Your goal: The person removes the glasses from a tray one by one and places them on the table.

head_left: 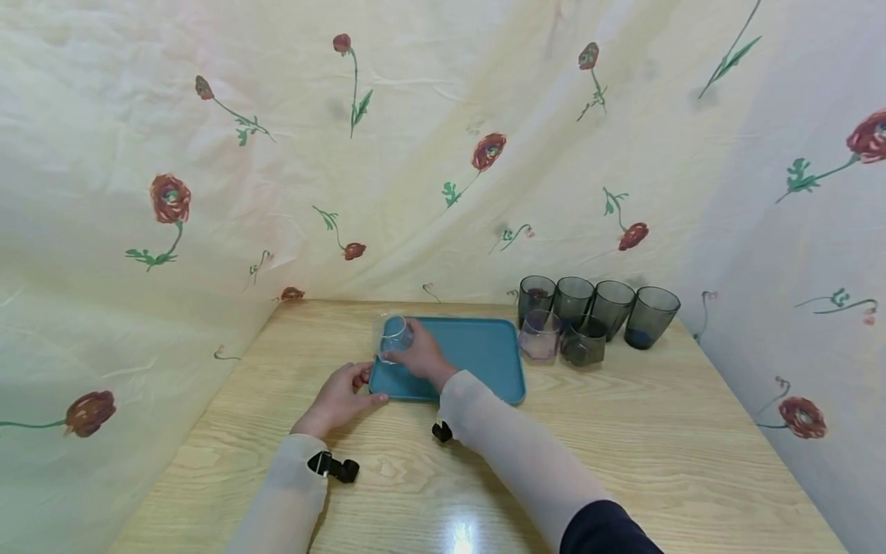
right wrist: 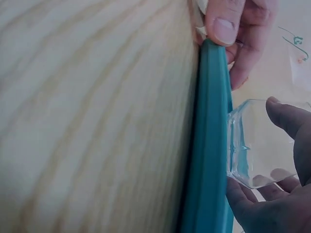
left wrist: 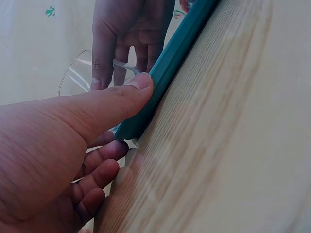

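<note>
A clear glass (head_left: 396, 337) stands at the left end of a blue-green rectangular tray (head_left: 477, 350). My right hand (head_left: 421, 354) grips this glass, thumb on the near side and fingers round the far side. In the right wrist view the faceted base of the glass (right wrist: 248, 145) is low against the tray; whether it touches cannot be told. My left hand (head_left: 342, 398) pinches the tray's near left corner, its thumb (left wrist: 138, 85) against the rim and the fingers curled by the corner's outer side.
Right of the tray, several tall smoky grey glasses (head_left: 574, 300) stand in a row. In front of them are a short clear pinkish glass (head_left: 540, 338) and a short dark glass (head_left: 584, 342). Flowered cloth (head_left: 415, 154) hangs behind and beside the wooden table (head_left: 623, 431).
</note>
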Demonstrator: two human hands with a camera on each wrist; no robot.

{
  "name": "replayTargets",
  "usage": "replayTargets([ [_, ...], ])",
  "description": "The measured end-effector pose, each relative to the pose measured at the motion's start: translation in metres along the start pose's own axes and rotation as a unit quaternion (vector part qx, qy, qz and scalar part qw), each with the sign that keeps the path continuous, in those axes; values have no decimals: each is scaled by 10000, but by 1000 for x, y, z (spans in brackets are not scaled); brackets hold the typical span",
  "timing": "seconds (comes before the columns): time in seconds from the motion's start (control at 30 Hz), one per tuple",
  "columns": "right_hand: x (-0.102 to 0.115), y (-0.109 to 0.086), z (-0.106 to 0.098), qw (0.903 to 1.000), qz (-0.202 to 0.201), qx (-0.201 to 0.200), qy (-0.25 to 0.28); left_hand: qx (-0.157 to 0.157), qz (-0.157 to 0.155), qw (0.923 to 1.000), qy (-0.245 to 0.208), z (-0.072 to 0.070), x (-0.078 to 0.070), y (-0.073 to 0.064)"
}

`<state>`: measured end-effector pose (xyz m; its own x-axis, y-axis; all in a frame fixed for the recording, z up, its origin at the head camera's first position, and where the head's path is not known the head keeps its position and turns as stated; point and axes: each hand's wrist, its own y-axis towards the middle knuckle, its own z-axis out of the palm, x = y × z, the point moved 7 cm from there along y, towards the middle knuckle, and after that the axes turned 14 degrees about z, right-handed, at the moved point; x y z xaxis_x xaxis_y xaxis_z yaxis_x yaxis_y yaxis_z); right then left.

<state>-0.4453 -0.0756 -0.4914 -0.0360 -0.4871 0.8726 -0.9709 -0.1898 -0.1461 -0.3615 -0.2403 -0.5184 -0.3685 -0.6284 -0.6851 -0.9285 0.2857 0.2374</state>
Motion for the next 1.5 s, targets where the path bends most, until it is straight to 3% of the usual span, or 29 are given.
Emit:
replayTargets([
  [0.5,4,-8,-22,9989,-117,-388,221,-15,-41,10000,-85,3,-2,1],
  [0.9,15,-33,-60,9921,-439,-754,901,-66,-95,9999,-81,2,-2,-1],
  [1.3,19,-64,-102,9841,-889,-928,1223,-104,-138,9998,-53,0,-6,-2],
  [1.5,13,-76,-123,9843,-760,-1036,1210,-104,-127,9998,-76,1,-6,-3],
])
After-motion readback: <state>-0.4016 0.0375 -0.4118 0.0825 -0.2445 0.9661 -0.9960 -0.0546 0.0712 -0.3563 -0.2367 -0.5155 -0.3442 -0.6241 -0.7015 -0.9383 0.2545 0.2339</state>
